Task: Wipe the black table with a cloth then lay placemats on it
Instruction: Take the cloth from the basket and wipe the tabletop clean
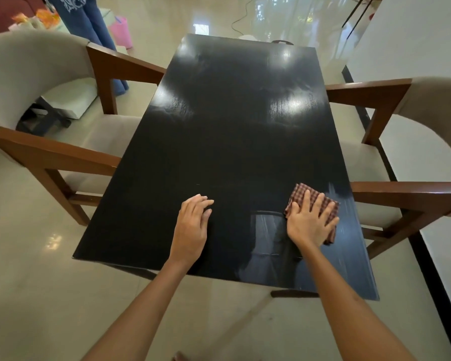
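A long black table (235, 142) runs away from me, glossy with window reflections. Near its front right corner lies a folded red-and-white checked cloth (303, 194), and my right hand (310, 222) presses flat on it with fingers spread. A damp streak shows on the tabletop to the right of the cloth. My left hand (193, 225) rests palm down on the bare tabletop near the front middle, fingers loosely together, holding nothing. No placemats are in view.
Two beige armchairs with brown wooden arms flank the table, one on the left (50, 105) and one on the right (414, 142). A person in blue trousers (89, 24) stands at the far left near a pink bag (121, 31). A white wall (414, 35) is on the right.
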`<state>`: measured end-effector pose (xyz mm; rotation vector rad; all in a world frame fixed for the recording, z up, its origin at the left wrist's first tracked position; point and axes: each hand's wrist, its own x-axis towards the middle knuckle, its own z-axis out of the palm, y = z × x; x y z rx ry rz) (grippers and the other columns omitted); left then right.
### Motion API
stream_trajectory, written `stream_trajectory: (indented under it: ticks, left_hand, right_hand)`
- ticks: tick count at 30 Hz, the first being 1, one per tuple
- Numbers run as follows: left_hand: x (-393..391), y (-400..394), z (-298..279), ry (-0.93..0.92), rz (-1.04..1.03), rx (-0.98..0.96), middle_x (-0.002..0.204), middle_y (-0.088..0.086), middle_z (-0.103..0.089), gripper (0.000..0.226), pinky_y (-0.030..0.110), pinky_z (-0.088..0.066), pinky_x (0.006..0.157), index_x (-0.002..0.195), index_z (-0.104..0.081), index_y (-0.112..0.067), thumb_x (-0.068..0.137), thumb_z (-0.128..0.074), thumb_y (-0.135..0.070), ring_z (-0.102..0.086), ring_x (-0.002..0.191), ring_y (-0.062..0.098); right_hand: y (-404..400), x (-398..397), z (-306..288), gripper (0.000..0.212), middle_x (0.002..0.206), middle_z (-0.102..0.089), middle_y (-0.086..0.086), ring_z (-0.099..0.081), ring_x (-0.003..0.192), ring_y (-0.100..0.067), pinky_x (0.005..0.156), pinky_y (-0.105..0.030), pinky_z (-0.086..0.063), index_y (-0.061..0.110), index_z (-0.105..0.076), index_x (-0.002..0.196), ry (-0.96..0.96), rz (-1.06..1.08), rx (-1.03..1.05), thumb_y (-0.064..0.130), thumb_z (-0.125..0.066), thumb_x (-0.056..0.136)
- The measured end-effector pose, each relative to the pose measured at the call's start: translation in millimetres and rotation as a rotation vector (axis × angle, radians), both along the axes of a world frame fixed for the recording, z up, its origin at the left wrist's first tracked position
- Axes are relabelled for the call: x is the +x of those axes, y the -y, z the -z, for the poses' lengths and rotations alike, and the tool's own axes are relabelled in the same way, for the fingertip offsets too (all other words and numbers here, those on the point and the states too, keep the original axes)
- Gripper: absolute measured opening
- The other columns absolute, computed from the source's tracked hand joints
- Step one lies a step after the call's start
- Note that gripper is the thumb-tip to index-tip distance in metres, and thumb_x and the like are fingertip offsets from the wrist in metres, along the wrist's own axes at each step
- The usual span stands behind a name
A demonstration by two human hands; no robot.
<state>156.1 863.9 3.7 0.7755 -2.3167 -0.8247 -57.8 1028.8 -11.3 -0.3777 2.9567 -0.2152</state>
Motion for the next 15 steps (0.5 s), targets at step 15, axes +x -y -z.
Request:
stream_trajectory:
  ticks: [15]
  left_hand:
    - [-13.3,-2.8,-1.4,0.046,0.126,-0.009,0.126,0.003,-0.056,0.027,0.034,-0.036,0.109,0.123,-0.058,-0.012,0.097,-0.049,-0.014,-0.041,0.129,0.014]
  right_hand:
    - [33.5,122.9,1.9,0.053,0.162,-0.011,0.003,0.000,0.150,-0.023,0.120,-0.052,0.000,0.037,-0.015,0.153,-0.006,-0.619,-0.039,0.050,-0.017,0.101]
